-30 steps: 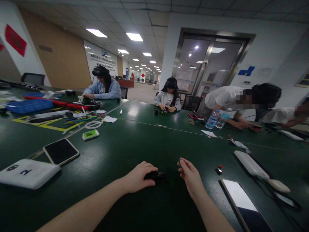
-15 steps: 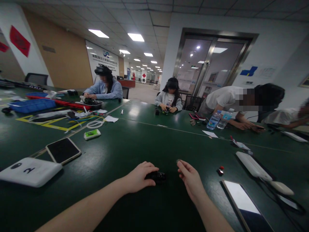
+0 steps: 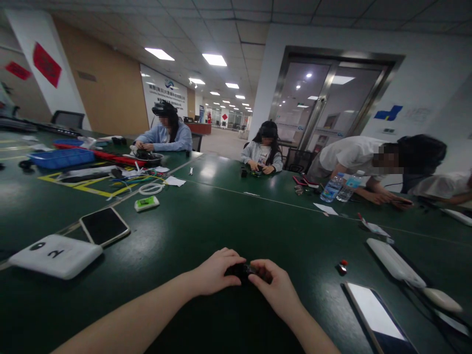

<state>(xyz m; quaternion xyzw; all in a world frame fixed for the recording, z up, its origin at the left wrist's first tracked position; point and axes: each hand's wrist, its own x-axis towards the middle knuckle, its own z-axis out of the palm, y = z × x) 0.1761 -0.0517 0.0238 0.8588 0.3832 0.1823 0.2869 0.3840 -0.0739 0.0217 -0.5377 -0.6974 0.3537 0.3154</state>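
Near the front of the dark green table (image 3: 206, 216), my left hand (image 3: 216, 271) is wrapped round the left part of a small glossy black cylinder (image 3: 242, 270), which lies roughly level. My right hand (image 3: 276, 285) meets the cylinder's right end, thumb and forefinger pinched together there. Whatever small piece is between those fingertips is hidden by them. Much of the cylinder is covered by both hands, so its exact kind cannot be made out.
To the right are a small red-topped metal piece (image 3: 342, 267), a phone (image 3: 378, 314) and a white power bank (image 3: 396, 263) with cables. At left lie a white numbered case (image 3: 70, 258), another phone (image 3: 105, 226) and a blue tray (image 3: 61, 158). Several people sit or lean opposite.
My right hand has moved left and slightly down, bringing its pinched fingertips, which held a small thin piece, to the black cylinder's right end. My left hand keeps its hold.
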